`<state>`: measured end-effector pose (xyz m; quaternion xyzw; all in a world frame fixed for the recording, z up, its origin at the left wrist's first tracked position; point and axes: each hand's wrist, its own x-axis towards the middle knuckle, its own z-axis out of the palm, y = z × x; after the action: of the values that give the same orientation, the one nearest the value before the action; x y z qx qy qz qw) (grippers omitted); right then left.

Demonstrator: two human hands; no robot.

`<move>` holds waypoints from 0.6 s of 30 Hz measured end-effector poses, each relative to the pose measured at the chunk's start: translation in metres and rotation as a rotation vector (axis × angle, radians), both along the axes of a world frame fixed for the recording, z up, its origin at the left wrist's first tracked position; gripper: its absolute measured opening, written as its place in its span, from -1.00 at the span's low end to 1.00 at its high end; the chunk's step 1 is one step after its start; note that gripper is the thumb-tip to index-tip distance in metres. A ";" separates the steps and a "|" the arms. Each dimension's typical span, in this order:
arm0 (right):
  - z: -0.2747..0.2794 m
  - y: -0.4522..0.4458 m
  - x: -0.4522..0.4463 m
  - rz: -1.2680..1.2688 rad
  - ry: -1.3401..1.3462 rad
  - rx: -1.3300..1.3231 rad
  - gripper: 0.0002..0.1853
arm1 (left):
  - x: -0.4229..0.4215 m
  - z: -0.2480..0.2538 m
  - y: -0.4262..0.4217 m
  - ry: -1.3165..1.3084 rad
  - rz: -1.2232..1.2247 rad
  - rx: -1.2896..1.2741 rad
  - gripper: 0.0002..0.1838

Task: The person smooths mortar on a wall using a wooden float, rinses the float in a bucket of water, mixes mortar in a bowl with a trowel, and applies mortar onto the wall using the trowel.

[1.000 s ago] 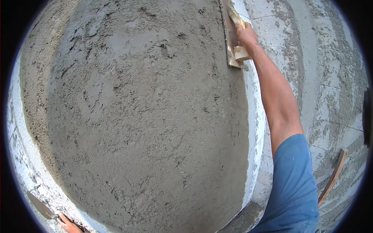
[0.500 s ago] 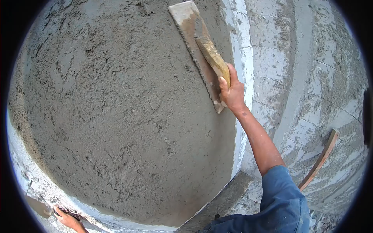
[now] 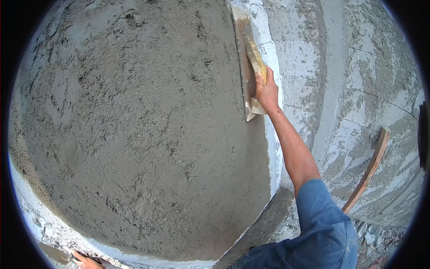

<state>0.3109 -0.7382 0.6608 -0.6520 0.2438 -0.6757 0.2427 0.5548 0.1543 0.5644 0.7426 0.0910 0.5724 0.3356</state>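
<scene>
My right hand (image 3: 267, 93) grips the float (image 3: 245, 71); my left hand (image 3: 88, 263) holds the trowel (image 3: 53, 253). Plaster (image 3: 156, 134) is smoother at lower right; centre and upper left, pitted, look unfinished.

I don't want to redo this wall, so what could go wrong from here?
The float in the right hand lies along the right edge of the grey plaster, by the white strip; too much pressure there might drag or crumble that edge. Rough pits show across the middle and left, so light passes could leave some unfilled.
</scene>
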 end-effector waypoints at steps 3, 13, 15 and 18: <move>0.081 0.019 -0.023 0.178 0.001 0.280 -0.48 | 0.000 0.004 -0.001 0.007 0.008 0.012 -0.36; 0.049 0.043 -0.005 0.165 -0.027 0.122 -0.43 | -0.054 0.031 -0.071 -0.131 -0.152 -0.207 -0.32; 0.081 0.061 0.010 0.401 -0.186 0.010 -0.43 | -0.062 0.035 -0.080 -0.130 -0.216 -0.222 -0.31; 0.120 0.145 0.026 0.645 -0.088 -0.227 -0.47 | -0.065 0.038 -0.089 -0.154 -0.128 -0.196 -0.36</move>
<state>0.3367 -0.5928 0.7806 -0.6887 -0.0623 -0.6143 0.3801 0.4902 0.0656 0.6020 0.6644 0.0727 0.5935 0.4484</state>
